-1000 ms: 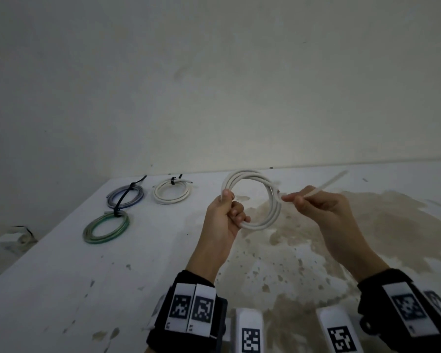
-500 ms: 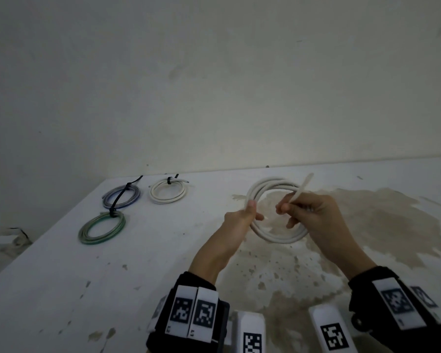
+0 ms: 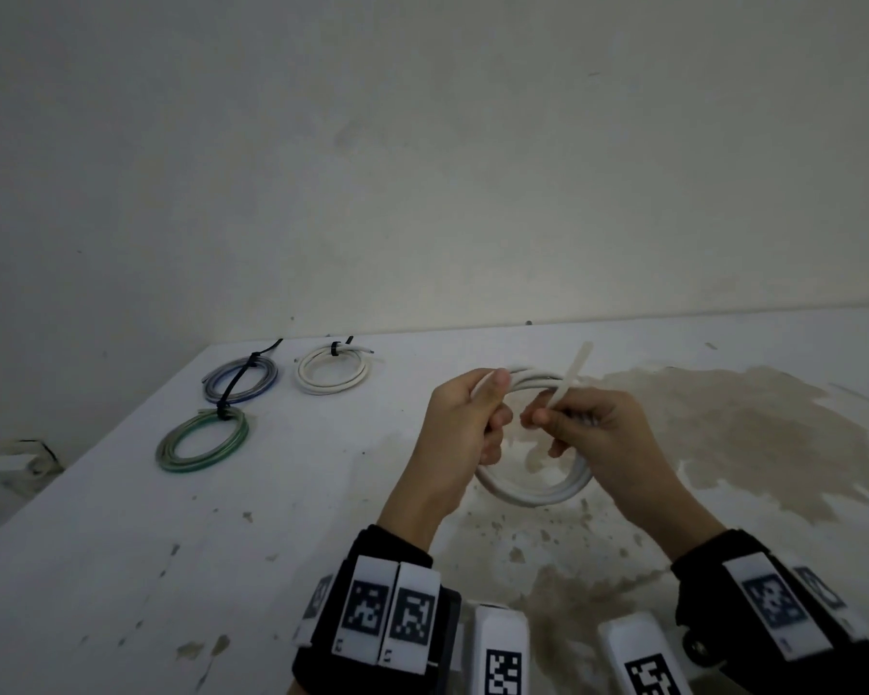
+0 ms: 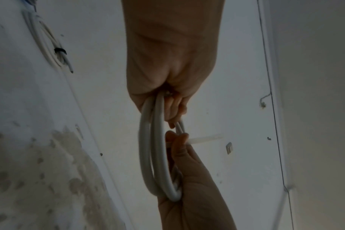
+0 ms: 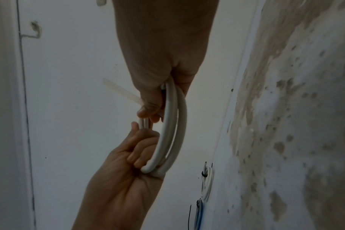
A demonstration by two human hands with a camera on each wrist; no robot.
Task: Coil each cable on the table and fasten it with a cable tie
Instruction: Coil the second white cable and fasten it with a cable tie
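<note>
A white cable coil (image 3: 538, 494) hangs in the air over the table, between both hands. My left hand (image 3: 472, 423) grips the coil's left side, thumb on top; its fist shows closed round the strands in the left wrist view (image 4: 154, 155). My right hand (image 3: 583, 428) pinches a white cable tie (image 3: 573, 373) that points up and away across the coil's far strands. In the right wrist view the tie (image 5: 120, 91) sticks out past the thumb, and the coil (image 5: 171, 132) runs under the right hand's fingers. The tie's head is hidden.
Three tied coils lie at the table's far left: a grey-blue one (image 3: 240, 381), a white one (image 3: 332, 376) and a green one (image 3: 203, 441). A brown stain (image 3: 723, 433) covers the white table (image 3: 121, 569) on the right. A wall stands close behind.
The right hand has brought the tie from the coil's right side in onto the coil. Both hands have drawn together, and the coil has tipped from upright to lying flatter.
</note>
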